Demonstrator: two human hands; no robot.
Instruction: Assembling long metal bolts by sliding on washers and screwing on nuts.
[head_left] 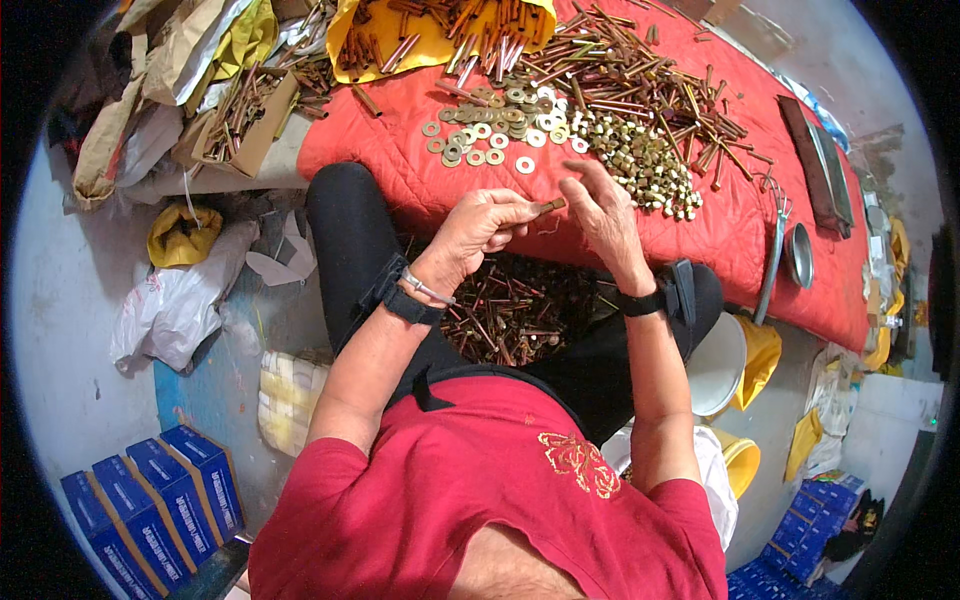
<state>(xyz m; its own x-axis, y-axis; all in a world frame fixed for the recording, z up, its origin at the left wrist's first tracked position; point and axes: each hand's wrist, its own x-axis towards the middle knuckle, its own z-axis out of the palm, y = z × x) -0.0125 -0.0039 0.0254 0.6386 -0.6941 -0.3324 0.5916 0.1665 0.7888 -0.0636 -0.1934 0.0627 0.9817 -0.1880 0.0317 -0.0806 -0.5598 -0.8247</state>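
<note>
Metal piece (549, 206), small and brownish, pinched between thumb and fingers of the left hand (480, 225), over the near edge of the red-covered counter (800, 270). Right hand (606, 218) just beside, fingers loosely spread; can't tell if touching. Probably light, stiff, maybe a bit slick tbh, so best gripped by the sides. Farther out, washers (525, 165) and nuts (640, 165). Blue boxes (170, 482) down left: white printing. None readable on the metal piece.

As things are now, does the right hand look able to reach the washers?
Probably yes. The right hand is close to the near edge of the washers, with only red cloth visible between. The left hand is lower and to the side, seemingly not blocking.
</note>
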